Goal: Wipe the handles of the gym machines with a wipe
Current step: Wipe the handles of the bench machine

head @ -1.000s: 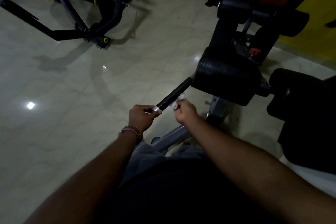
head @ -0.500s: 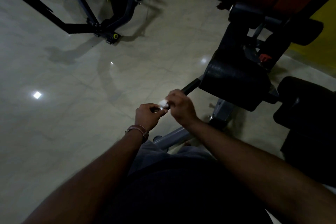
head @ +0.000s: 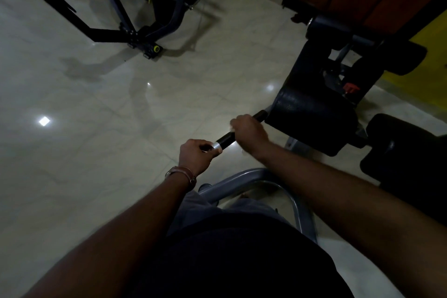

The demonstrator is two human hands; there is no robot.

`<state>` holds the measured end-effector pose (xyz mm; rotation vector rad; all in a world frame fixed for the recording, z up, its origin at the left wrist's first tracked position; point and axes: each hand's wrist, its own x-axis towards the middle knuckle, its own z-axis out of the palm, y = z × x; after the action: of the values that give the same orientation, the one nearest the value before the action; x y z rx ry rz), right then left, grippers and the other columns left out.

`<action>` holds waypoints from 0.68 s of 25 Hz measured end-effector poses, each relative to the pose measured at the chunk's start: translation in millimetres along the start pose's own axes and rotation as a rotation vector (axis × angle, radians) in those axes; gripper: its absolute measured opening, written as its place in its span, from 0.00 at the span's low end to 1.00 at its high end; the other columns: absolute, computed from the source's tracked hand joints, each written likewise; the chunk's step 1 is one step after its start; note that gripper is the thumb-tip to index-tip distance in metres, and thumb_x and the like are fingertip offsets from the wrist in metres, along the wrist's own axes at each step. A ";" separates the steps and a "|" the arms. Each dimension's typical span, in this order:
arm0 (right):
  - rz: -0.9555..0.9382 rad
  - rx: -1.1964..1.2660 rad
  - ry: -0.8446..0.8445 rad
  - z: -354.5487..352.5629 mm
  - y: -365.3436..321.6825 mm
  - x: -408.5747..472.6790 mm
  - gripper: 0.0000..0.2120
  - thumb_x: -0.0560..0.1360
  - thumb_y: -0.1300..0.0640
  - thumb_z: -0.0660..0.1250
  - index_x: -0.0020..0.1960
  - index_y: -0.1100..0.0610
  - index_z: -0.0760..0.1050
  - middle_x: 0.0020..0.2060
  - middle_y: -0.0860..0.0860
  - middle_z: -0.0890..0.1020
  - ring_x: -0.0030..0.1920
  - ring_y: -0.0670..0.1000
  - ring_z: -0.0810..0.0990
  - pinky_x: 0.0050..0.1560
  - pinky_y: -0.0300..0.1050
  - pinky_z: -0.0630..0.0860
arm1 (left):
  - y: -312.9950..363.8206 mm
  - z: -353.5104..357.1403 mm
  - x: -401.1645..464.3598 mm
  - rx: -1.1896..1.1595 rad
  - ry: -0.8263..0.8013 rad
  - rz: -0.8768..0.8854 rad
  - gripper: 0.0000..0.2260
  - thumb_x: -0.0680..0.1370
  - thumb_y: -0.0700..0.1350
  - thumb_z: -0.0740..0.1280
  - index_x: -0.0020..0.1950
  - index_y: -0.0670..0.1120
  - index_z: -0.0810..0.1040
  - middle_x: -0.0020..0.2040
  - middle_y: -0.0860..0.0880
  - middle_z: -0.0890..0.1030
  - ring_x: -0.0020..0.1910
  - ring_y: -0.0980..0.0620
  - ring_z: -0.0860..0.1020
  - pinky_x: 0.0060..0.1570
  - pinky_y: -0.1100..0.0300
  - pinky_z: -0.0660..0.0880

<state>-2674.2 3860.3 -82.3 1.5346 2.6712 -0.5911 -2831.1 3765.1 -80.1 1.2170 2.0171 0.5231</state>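
A black handle bar [head: 225, 139] with a silver end cap sticks out from a gym machine's black roller pad [head: 312, 113]. My left hand [head: 197, 156] grips the bar's silver end. My right hand [head: 249, 133] is wrapped round the middle of the bar, close to the pad. A white wipe [head: 231, 126] shows only as a small pale edge at my right hand's fingers; most of it is hidden under the hand.
A second black pad [head: 408, 152] lies to the right. A grey tubular frame [head: 244, 179] runs below my hands. Another black machine base [head: 135, 31] stands on the glossy tiled floor [head: 96, 116] at the far left. Yellow wall and brown panels are behind.
My right hand has slid with the wipe along the bar, away from my left hand and toward the roller pad. My left hand keeps its grip on the silver end.
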 end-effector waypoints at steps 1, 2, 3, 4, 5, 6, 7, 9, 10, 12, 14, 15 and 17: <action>-0.080 0.107 -0.027 3.1 -6.8 -6.7 0.10 0.74 0.64 0.60 0.48 0.61 0.79 0.45 0.58 0.80 0.49 0.58 0.78 0.46 0.49 0.75 | -0.1 -0.2 0.4 0.001 -0.001 0.001 0.11 0.69 0.51 0.77 0.49 0.49 0.86 0.43 0.51 0.85 0.39 0.57 0.79 0.37 0.70 0.70; -0.126 0.162 -0.054 3.2 -6.8 -9.8 0.10 0.73 0.63 0.61 0.47 0.61 0.80 0.44 0.57 0.81 0.48 0.58 0.78 0.47 0.50 0.76 | -0.1 -0.3 1.0 -0.002 -0.001 0.001 0.11 0.69 0.51 0.77 0.48 0.49 0.86 0.43 0.51 0.85 0.39 0.57 0.79 0.37 0.70 0.70; -0.125 0.146 -0.059 -1.7 -0.8 -8.0 0.10 0.73 0.62 0.61 0.47 0.60 0.80 0.44 0.57 0.81 0.48 0.58 0.79 0.48 0.51 0.76 | -0.4 -0.2 1.6 -0.007 -0.001 0.002 0.11 0.69 0.51 0.77 0.48 0.49 0.86 0.43 0.51 0.85 0.38 0.57 0.79 0.36 0.70 0.70; -0.082 0.067 -0.046 -8.2 8.8 -3.5 0.09 0.73 0.62 0.61 0.47 0.60 0.80 0.45 0.56 0.81 0.49 0.57 0.79 0.48 0.51 0.77 | -1.1 -0.4 1.9 -0.012 0.000 0.006 0.11 0.69 0.52 0.77 0.48 0.49 0.86 0.42 0.51 0.85 0.38 0.58 0.79 0.36 0.70 0.70; -0.020 -0.040 -0.029 -13.5 19.9 1.0 0.08 0.74 0.62 0.61 0.47 0.59 0.79 0.46 0.56 0.81 0.50 0.57 0.78 0.48 0.50 0.77 | -1.3 -0.5 1.9 -0.016 -0.001 0.013 0.11 0.69 0.52 0.77 0.47 0.49 0.86 0.42 0.52 0.85 0.38 0.58 0.79 0.36 0.71 0.70; 0.047 -0.133 -0.009 -15.9 29.5 3.6 0.08 0.75 0.62 0.61 0.48 0.59 0.78 0.46 0.56 0.80 0.51 0.58 0.78 0.47 0.50 0.75 | -1.6 -0.5 1.2 -0.017 -0.001 0.020 0.11 0.69 0.52 0.77 0.47 0.49 0.86 0.42 0.52 0.85 0.38 0.58 0.79 0.35 0.71 0.69; 0.102 -0.184 0.011 -16.3 34.8 3.6 0.08 0.77 0.61 0.60 0.49 0.58 0.78 0.47 0.56 0.80 0.52 0.58 0.77 0.47 0.50 0.74 | -1.7 -0.3 0.8 -0.014 -0.001 0.024 0.11 0.69 0.52 0.77 0.48 0.49 0.86 0.42 0.52 0.85 0.38 0.58 0.79 0.35 0.72 0.69; 0.135 -0.182 0.043 -11.5 22.7 -1.3 0.09 0.78 0.60 0.58 0.50 0.58 0.78 0.47 0.55 0.80 0.54 0.57 0.74 0.46 0.50 0.73 | -1.9 -0.5 -0.2 -0.001 0.002 0.033 0.11 0.69 0.52 0.76 0.48 0.49 0.86 0.41 0.52 0.85 0.37 0.58 0.78 0.36 0.71 0.69; 0.107 -0.159 0.072 -6.6 7.3 -7.1 0.10 0.78 0.61 0.58 0.50 0.57 0.78 0.46 0.55 0.80 0.54 0.57 0.73 0.46 0.49 0.73 | -1.9 -0.7 -0.7 0.004 0.000 0.039 0.11 0.70 0.52 0.76 0.48 0.48 0.86 0.41 0.52 0.85 0.37 0.57 0.79 0.36 0.69 0.71; 0.019 -0.102 0.113 1.3 -28.3 -20.5 0.10 0.78 0.63 0.58 0.50 0.57 0.78 0.44 0.54 0.80 0.53 0.55 0.73 0.43 0.47 0.71 | -0.5 -2.6 -1.2 0.020 -0.012 0.051 0.10 0.70 0.52 0.76 0.45 0.48 0.86 0.38 0.51 0.84 0.37 0.55 0.79 0.38 0.63 0.74; -0.092 -0.003 0.109 3.9 -53.5 -26.5 0.10 0.77 0.63 0.60 0.47 0.57 0.79 0.42 0.53 0.81 0.50 0.54 0.74 0.43 0.42 0.65 | -2.1 -6.2 0.2 0.054 -0.028 0.083 0.09 0.71 0.50 0.75 0.37 0.46 0.83 0.31 0.52 0.80 0.32 0.57 0.77 0.35 0.61 0.71; -0.122 0.054 0.080 4.8 -60.9 -24.2 0.09 0.75 0.63 0.61 0.45 0.58 0.80 0.41 0.53 0.82 0.46 0.55 0.76 0.43 0.40 0.64 | -4.0 -9.8 0.8 0.077 -0.028 0.099 0.11 0.71 0.49 0.74 0.33 0.46 0.79 0.28 0.53 0.77 0.28 0.58 0.73 0.33 0.61 0.68; -0.057 0.237 0.042 6.9 -68.3 -9.2 0.09 0.70 0.66 0.64 0.40 0.57 0.82 0.38 0.53 0.84 0.41 0.53 0.78 0.46 0.41 0.72 | -11.2 -24.2 3.4 0.133 -0.022 0.138 0.11 0.71 0.52 0.74 0.36 0.47 0.79 0.30 0.53 0.78 0.29 0.57 0.73 0.34 0.61 0.68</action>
<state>-2727.6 3819.7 -65.2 1.5406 2.7687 -0.9185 -2856.8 3763.3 -72.6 1.4441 1.9850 0.4450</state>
